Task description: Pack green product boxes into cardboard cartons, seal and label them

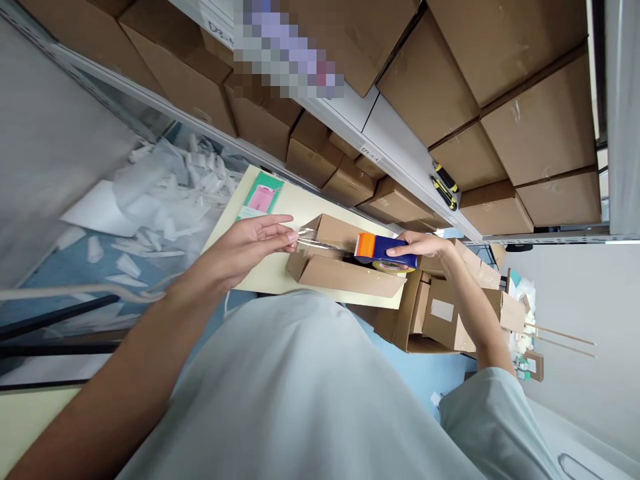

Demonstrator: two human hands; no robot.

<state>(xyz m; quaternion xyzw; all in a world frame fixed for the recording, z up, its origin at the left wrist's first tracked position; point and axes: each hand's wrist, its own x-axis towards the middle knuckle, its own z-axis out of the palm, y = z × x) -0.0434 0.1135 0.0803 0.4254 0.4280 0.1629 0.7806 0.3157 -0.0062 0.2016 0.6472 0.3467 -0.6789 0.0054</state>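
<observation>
While my loosely spread left hand (pixel 254 244) pinches clear tape (pixel 320 241) and my right hand (pixel 421 245) grips the tape dispenser (pixel 383 248) over the carton (pixel 350 275) on the table (pixel 299 204), I risk slack folding the tape.

Pixelation hides part of the shelf (pixel 400 133); cartons (pixel 530 33) on it run off the top. Right hand's (pixel 425 245) fingers mostly hidden behind the tape dispenser (pixel 377 247). Packet (pixel 263 198) at the counter's (pixel 300 203) far-left corner: print too small, we can't read it. Inside the box (pixel 345 273), we can't tell.
</observation>
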